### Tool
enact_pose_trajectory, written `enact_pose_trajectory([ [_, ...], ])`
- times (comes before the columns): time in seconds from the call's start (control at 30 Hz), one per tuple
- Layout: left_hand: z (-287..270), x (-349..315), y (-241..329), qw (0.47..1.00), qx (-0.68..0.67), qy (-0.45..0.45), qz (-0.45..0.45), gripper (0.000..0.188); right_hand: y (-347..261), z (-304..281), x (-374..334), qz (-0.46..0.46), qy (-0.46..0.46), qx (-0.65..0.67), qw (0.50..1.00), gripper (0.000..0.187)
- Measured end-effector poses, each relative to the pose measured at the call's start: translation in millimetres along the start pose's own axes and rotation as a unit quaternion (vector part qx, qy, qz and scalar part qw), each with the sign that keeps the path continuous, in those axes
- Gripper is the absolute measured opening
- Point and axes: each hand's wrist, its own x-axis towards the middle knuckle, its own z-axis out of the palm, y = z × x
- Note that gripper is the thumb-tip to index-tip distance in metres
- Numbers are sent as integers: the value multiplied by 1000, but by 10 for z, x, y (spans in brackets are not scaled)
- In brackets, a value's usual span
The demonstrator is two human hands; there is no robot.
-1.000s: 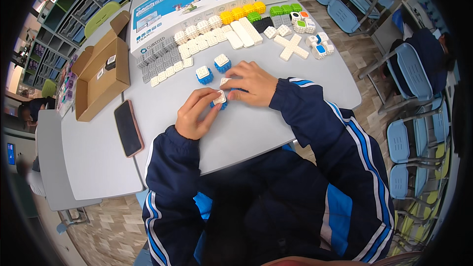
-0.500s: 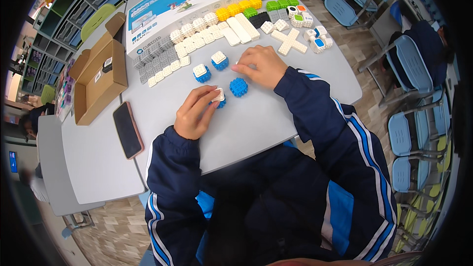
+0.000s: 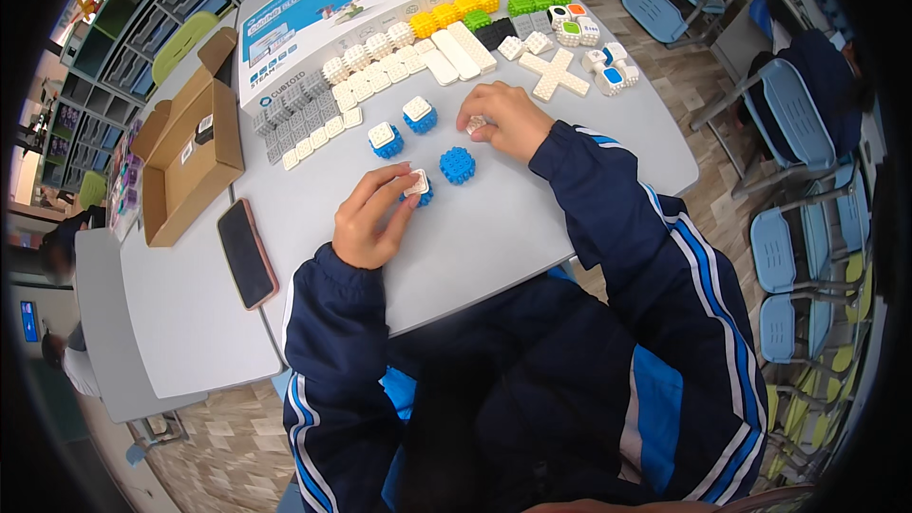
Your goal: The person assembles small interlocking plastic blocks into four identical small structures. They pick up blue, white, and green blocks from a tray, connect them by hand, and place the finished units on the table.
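Note:
My left hand (image 3: 369, 217) is closed on a blue studded block with a white plate (image 3: 418, 182) on top, its fingers partly covering both. Between thumb and fingers, my right hand (image 3: 511, 122) pinches a small white studded plate (image 3: 477, 123), held over the table. A bare blue block (image 3: 457, 165) lies between the two hands, touched by neither. Just beyond my left hand sit two more blue blocks, a nearer one (image 3: 387, 146) and a farther one (image 3: 421, 122), each topped with a white square plate.
Rows of grey blocks (image 3: 296, 114), white plates, yellow blocks (image 3: 454, 12) and green blocks line a large printed box (image 3: 380, 0). A white X-shaped piece (image 3: 553, 73) lies at right. An open cardboard box (image 3: 195, 157) and a phone (image 3: 247, 254) are at left.
My right hand has tilted and shifted slightly, so the white plate in its fingers shows more. My left hand keeps its hold on the block. The view has shifted a little.

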Motion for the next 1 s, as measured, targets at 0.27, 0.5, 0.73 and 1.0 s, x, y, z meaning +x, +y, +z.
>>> enact_pose_trajectory([
  [0.27, -10, -8, -16, 1000, -7, 8, 1, 26, -270, -206, 35, -15, 10, 241, 970, 33],
  [0.5, -51, 11, 4, 1000, -7, 15, -2, 24, -266, -191, 12, -75, -49, 268, 959, 33],
  [0.73, -52, -12, 2, 1000, -9, 11, -13, 24, -250, -203, 27, -113, -69, 245, 960, 32],
  [1.0, -74, 14, 12, 998, -33, -21, -42, 24, -216, -223, 28, -126, -94, 231, 960, 31],
])
